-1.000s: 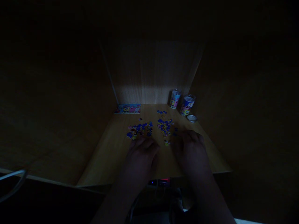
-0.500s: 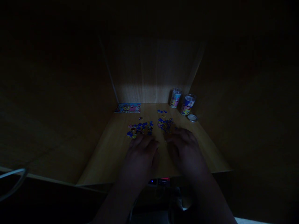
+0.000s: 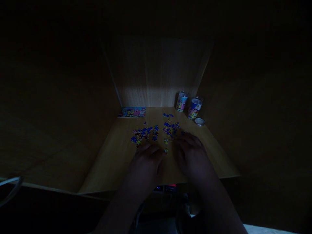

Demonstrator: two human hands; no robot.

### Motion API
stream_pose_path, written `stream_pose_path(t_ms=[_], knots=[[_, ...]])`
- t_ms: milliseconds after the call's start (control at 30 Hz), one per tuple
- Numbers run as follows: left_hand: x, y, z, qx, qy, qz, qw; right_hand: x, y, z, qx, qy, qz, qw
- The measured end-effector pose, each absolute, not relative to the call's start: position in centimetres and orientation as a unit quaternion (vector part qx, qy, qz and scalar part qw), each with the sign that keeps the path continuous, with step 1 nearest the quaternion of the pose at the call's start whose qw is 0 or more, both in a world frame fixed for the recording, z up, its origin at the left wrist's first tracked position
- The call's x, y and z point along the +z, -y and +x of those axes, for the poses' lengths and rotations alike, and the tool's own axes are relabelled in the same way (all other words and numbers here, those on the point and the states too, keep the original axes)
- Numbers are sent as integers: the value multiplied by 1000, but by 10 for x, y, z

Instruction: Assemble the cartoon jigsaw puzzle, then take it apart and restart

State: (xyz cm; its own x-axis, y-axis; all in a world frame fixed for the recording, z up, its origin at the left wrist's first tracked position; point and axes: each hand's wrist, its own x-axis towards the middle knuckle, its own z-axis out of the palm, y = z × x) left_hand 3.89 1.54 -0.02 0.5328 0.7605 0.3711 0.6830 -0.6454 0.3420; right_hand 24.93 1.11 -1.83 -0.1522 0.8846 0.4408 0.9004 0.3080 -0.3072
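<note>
In dim light, my left hand [image 3: 147,162] reaches over the wooden tabletop with thumb and fingers pinched together. A small jigsaw puzzle piece [image 3: 166,151] with yellow on it shows at its fingertips. My right hand [image 3: 193,156] is low over the table with fingers bent and a gap before the thumb; nothing shows between them. Its fingertips are beside the right group of puzzle pieces [image 3: 171,128], blue and yellow. One loose yellowish piece [image 3: 166,141] lies between the hands. The left group of puzzle pieces [image 3: 146,131] spreads beyond my left hand, which hides its near edge.
A cartoon picture card [image 3: 132,112] lies at the back left. Two printed cans [image 3: 181,101] [image 3: 194,108] stand at the back right, a round metal lid [image 3: 199,121] in front. Wooden panels enclose the tabletop [image 3: 107,169] at the back and sides. A pale cable [image 3: 11,182] hangs at the left.
My right hand has drawn slightly away from the middle, uncovering a loose yellowish piece. The piece at my left fingertips shows more clearly. The view has shifted a little.
</note>
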Motion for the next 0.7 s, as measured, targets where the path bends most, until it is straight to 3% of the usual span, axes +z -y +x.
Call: stream_pose_path(t_ms=[333,500,700], knots=[[-5,-18,33,329,-445,831,52,-15,-8,251,-10,743,-595,307],[-5,-12,20,294,-420,857,49,-19,-10,253,-7,749,-594,293],[-6,-3,14,255,-370,891,63,-18,-8,254,37,734,-579,354]])
